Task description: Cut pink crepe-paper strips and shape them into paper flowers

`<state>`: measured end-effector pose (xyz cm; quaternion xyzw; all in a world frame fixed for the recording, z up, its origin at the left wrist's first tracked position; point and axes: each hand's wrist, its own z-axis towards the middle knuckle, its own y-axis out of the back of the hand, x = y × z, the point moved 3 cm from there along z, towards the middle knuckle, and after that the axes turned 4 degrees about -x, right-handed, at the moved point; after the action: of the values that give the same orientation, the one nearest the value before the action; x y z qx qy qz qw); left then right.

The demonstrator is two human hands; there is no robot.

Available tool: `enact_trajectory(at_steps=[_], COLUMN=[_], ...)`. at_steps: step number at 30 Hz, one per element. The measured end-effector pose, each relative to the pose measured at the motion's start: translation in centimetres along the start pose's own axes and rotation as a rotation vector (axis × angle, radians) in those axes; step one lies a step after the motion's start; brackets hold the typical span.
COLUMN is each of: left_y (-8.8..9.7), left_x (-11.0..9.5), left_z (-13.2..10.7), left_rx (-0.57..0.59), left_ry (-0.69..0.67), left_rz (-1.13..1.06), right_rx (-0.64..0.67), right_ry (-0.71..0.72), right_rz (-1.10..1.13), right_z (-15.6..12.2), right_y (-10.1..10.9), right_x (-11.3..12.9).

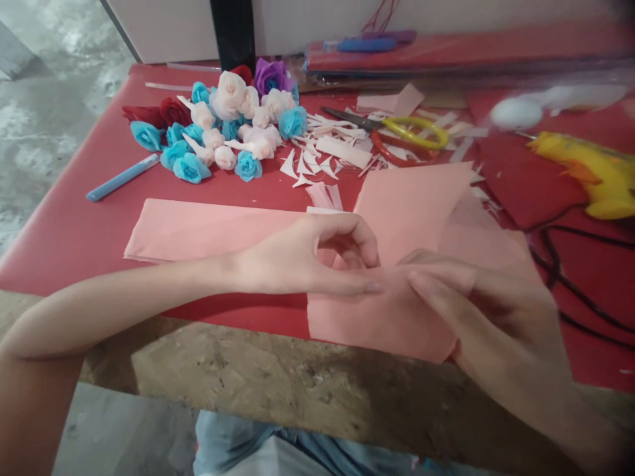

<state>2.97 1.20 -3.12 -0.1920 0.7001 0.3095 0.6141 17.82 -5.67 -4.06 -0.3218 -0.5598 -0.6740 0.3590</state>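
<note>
My left hand [297,254] comes in from the left, its thumb and curled fingers closed on pink paper [391,274] in front of me. From the right, my right hand [496,304] pinches the same paper between thumb and forefinger, a short way from the left fingertips. The held piece blends with the pink sheets beneath, so its outline is hard to make out. Under and behind both hands lie overlapping pink paper sheets [411,205]. A folded pink strip [208,228] extends leftward behind my left forearm.
Blue, white, red and purple paper flowers [228,125] cluster at the back left, near a light-blue stick [122,177]. Yellow-handled scissors [414,129] rest among paper scraps [342,152]. At right are a yellow glue gun [590,165], its black cord [555,264] and a white ball [516,114].
</note>
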Motion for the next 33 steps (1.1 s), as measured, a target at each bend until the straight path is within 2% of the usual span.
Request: enact_trajectory(at_steps=[4, 8, 14, 18, 21, 28, 33], left_y=[0.0, 0.2, 0.3, 0.2, 0.2, 0.2, -0.1], left_x=[0.2, 0.2, 0.1, 0.0, 0.1, 1.0, 1.3], left_z=[-0.1, -0.2, -0.2, 0.0, 0.1, 0.0, 0.0], left_rx=[0.094, 0.093, 0.100, 0.078, 0.082, 0.122, 0.166], left_ry=[0.072, 0.089, 0.073, 0.114, 0.094, 0.117, 0.147], left_rz=[0.048, 0.008, -0.016, -0.064, -0.064, -0.017, 0.047], right_rx=[-0.124, -0.289, -0.371, -0.457, -0.512, -0.711, -0.715], right_ry=[-0.050, -0.113, -0.124, -0.073, -0.050, -0.128, -0.082], right_rz=[0.039, 0.024, 0.002, 0.073, 0.103, 0.141, 0.235], right_z=[-0.2, -0.2, -0.6, -0.6, -0.2, 0.7, 1.9], right_y=[0.6, 1.2, 1.3, 1.3, 1.5, 2.4, 3.1], right_x=[-0.3, -0.5, -0.9, -1.4, -1.7, -1.8, -2.2])
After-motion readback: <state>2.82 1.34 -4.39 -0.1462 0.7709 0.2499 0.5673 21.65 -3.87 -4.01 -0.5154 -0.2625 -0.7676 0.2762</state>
